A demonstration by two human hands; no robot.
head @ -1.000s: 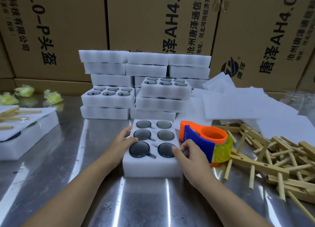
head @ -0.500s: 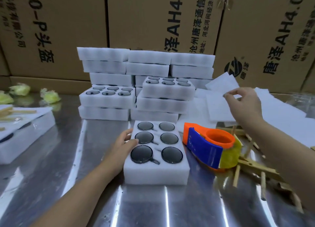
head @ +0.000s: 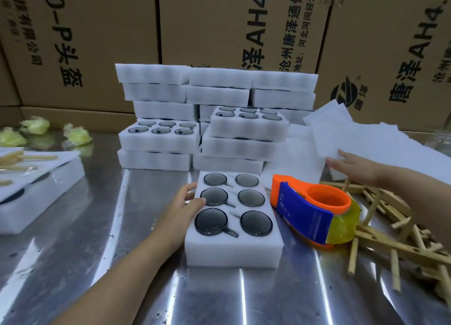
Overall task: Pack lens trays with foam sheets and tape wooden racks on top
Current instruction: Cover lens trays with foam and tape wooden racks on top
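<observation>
Head view: well left of the lens tray (head: 234,249) on the worktop (head: 73,263) lies another tray (head: 41,192), already covered and with wooden pieces on top. The left hand (head: 185,205) holds the lens tray's left edge, thumb on top beside the middle lens, just as it did a second ago. The tray's six dark lenses are uncovered. Just right of the tray stands the orange and blue tape dispenser (head: 314,214). Further right and behind, the right hand (head: 351,166) has left the tray's right edge, where it was a second ago. It now lies with fingers stretched flat on the pile of foam sheets (head: 366,141), gripping nothing. Farthest right of the tray lie loose wooden racks (head: 400,205). I judge the covering step is beginning: a sheet must be drawn off and laid over the lenses before any rack is taped.
</observation>
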